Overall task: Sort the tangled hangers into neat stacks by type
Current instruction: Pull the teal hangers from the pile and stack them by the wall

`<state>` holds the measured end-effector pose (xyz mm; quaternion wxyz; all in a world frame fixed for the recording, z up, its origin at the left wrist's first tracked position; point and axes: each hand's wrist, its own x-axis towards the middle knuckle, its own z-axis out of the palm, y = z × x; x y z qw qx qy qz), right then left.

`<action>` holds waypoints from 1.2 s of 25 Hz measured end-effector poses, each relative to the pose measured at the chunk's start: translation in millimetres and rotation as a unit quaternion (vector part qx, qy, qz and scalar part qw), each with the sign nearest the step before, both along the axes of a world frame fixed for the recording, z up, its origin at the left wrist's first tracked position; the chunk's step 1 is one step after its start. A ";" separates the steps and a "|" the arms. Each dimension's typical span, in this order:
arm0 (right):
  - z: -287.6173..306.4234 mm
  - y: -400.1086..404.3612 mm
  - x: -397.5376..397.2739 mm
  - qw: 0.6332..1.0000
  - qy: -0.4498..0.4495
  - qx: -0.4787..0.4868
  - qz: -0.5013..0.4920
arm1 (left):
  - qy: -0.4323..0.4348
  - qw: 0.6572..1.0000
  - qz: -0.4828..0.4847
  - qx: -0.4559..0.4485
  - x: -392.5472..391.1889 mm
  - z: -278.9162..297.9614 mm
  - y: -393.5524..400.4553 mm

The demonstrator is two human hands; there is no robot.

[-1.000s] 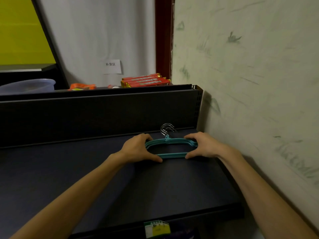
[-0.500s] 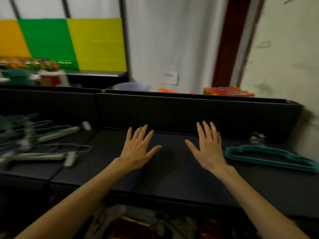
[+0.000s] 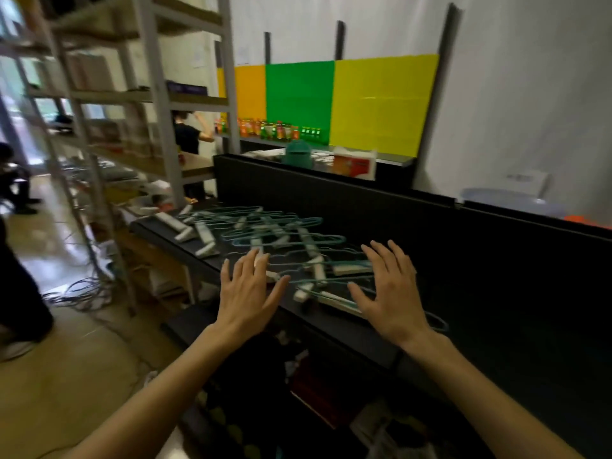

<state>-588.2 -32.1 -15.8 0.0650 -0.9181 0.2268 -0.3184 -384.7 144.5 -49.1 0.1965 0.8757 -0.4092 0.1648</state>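
A tangled pile of teal wire hangers with white clips point(image 3: 278, 240) lies spread over the left part of the black shelf point(image 3: 496, 313). My left hand point(image 3: 246, 294) hovers with spread, straight fingers over the shelf's front edge, at the near side of the pile. My right hand point(image 3: 390, 289) is also flat with fingers spread, above the nearest hangers on the right side of the pile. Neither hand holds anything. The view is motion-blurred.
A black back panel point(image 3: 331, 193) rises behind the shelf. A metal rack point(image 3: 159, 104) stands to the left, with cables on the floor point(image 3: 79, 293). A person point(image 3: 188, 137) stands far back. Bottles point(image 3: 275, 130) line a far ledge.
My hands let go of the stacked teal hangers at the right wall. The view swung left along the shelf, and both open hands now hover at the tangled pile.
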 end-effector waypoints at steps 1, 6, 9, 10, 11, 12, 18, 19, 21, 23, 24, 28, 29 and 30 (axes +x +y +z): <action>2.1 5.7 40.2 1.000 0.010 0.009 0.017 | 0.000 1.000 0.019 -0.010 32.4 -2.3 11.1; 1.9 10.7 241.8 0.996 0.056 0.006 0.076 | -0.011 0.997 0.076 -0.003 193.5 1.9 34.0; 6.4 -9.3 362.7 0.990 0.107 0.054 0.070 | 0.031 0.995 0.091 0.016 283.6 13.1 31.9; 8.1 -17.4 397.0 0.986 0.130 0.083 0.058 | 0.032 0.995 0.088 0.028 309.1 16.2 30.1; 8.5 -24.7 432.0 0.981 0.146 0.118 0.044 | 0.029 0.996 0.079 0.040 337.9 18.0 28.6; 8.5 -31.9 460.9 0.975 0.163 0.146 0.031 | 0.025 0.996 0.070 0.048 364.1 19.1 26.6; 5.1 -58.6 572.0 0.952 0.262 0.156 -0.002 | 0.046 0.996 -0.001 0.070 487.6 22.4 -8.3; 2.8 -65.6 585.8 0.945 0.285 0.162 -0.004 | 0.052 0.996 -0.022 0.070 505.2 20.9 -17.2; -3.0 -77.1 609.0 0.924 0.336 0.184 -0.016 | 0.052 0.994 -0.064 0.078 538.0 15.0 -33.5; 1.2 -84.5 624.2 0.896 0.355 0.264 -0.033 | 0.056 0.988 -0.106 0.093 567.7 10.6 -46.2; 6.2 -83.7 628.5 0.884 0.363 0.291 -0.042 | 0.058 0.985 -0.128 0.100 580.8 8.0 -52.1; 19.6 -86.6 643.8 0.867 0.411 0.265 -0.096 | 0.088 0.970 -0.203 0.099 622.0 4.2 -77.8; 16.9 -87.6 644.2 0.867 0.419 0.248 -0.103 | 0.101 0.966 -0.219 0.096 626.9 1.7 -83.5; 15.4 -86.8 643.9 0.869 0.422 0.233 -0.111 | 0.112 0.961 -0.234 0.097 629.4 0.7 -86.8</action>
